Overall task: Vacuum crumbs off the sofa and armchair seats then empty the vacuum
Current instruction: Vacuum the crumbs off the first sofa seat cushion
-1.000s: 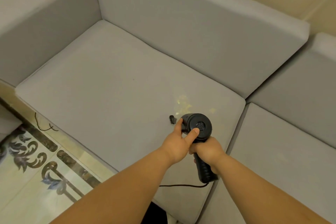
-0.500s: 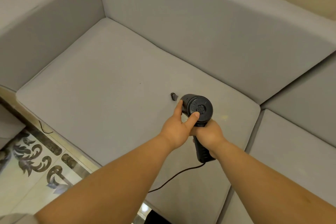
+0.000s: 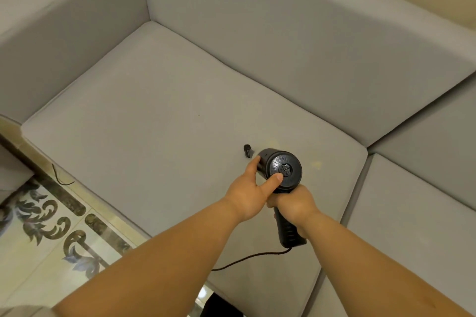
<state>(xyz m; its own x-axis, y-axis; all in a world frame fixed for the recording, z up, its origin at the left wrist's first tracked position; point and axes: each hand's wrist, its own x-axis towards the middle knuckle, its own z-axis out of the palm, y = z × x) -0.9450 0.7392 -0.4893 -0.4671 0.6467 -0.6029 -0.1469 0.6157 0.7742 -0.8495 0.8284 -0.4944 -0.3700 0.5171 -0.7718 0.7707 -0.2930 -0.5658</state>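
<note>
Vacuuming step: right hand [image 3: 293,204] wraps handheld vacuum [image 3: 282,171] handle; left hand [image 3: 253,189] braces body. Next: sweep nozzle [image 3: 247,150] toward crumbs [image 3: 317,164], 3 o'clock on sofa seat [image 3: 159,121].

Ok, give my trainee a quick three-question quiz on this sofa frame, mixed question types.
1. True or false: the right hand grips the handle of the black handheld vacuum.
2. Where does the left hand sit? A) flat on the seat cushion B) on the vacuum's round body C) on the cord
3. Fill in: a faint pale patch of crumbs lies on the cushion to the ___ of the vacuum body, as seen in the picture.

Key: 1 true; 2 B; 3 right.
</note>
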